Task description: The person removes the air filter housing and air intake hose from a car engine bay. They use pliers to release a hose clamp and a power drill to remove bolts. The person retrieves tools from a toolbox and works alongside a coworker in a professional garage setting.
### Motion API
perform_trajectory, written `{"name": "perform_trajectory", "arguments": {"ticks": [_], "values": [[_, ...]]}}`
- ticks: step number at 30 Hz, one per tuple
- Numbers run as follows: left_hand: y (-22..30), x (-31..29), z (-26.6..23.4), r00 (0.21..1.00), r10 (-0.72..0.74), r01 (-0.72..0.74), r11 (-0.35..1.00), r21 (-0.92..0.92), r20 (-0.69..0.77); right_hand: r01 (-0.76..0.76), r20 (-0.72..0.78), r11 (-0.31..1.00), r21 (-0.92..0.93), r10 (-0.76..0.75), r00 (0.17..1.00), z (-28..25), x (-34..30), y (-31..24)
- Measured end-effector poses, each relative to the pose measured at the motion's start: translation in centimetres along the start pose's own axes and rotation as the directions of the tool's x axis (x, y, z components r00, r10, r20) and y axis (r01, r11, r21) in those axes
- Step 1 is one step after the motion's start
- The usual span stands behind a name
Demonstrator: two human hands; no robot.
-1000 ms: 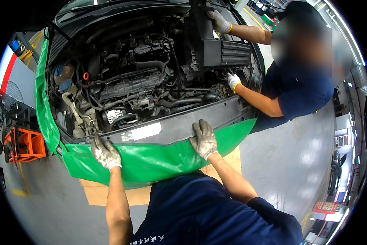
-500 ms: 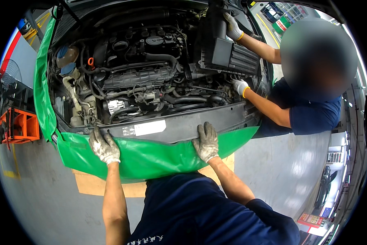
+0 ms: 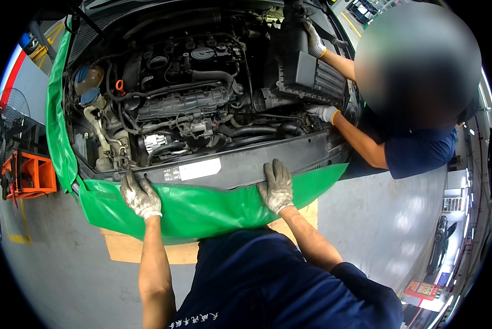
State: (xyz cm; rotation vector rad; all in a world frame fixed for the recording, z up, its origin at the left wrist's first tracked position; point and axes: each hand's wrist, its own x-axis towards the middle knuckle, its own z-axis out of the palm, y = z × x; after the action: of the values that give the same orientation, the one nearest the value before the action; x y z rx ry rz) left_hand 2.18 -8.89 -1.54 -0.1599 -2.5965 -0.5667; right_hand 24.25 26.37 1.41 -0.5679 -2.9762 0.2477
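Both my hands wear stained white work gloves and rest flat at the front of an open engine bay. My left hand (image 3: 140, 196) lies over the edge of a green fender cover (image 3: 213, 211), fingertips on the black front panel (image 3: 268, 164). Further right, my right hand (image 3: 276, 187) lies the same way, fingers extended, holding nothing. At the bay's right side, a co-worker's gloved hands (image 3: 326, 113) are on a black air filter box (image 3: 306, 71), one at its far end and one at its near lower edge. The engine (image 3: 186, 98) fills the middle.
A second green cover (image 3: 57, 120) hangs along the left fender. The co-worker (image 3: 421, 142) leans in from the right. An orange tool cart (image 3: 35, 175) stands on the left. Tan board (image 3: 123, 247) lies on the grey floor under the car's front.
The co-worker's head and arms have shifted slightly toward the bay, and the air filter box sits slightly differently. My hands stay in place on the cover.
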Motion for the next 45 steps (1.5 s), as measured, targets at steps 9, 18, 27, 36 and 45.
{"name": "perform_trajectory", "arguments": {"ticks": [9, 18, 27, 36, 45], "values": [[0.2, -0.2, 0.0, 1.0, 0.008, -0.008, 1.0, -0.003, -0.004, 0.019, -0.272, 0.976, 0.219, 0.043, 0.961, -2.1, 5.3, 1.9], [-0.1, 0.2, 0.3, 1.0, -0.016, 0.016, 0.999, 0.031, 0.005, -0.005, 0.597, 0.988, 0.157, -0.09, 0.797, 0.0, 23.3, 5.4], [-0.3, 0.2, 0.1, 1.0, 0.006, -0.006, 0.999, 0.035, -0.004, -0.232, 0.506, 0.958, 0.168, 0.118, 0.855, 4.1, 26.8, -3.8], [-0.3, 0.2, 0.4, 1.0, 0.003, -0.003, 1.0, 0.025, 0.007, 0.087, 0.128, 0.937, 0.339, -0.138, 0.982, -0.9, 17.3, -7.8], [0.1, 0.4, 0.2, 1.0, 0.024, -0.024, 0.999, 0.029, 0.001, 0.382, -0.223, 0.916, 0.126, -0.349, 0.91, 1.3, 13.6, -5.4]]}}
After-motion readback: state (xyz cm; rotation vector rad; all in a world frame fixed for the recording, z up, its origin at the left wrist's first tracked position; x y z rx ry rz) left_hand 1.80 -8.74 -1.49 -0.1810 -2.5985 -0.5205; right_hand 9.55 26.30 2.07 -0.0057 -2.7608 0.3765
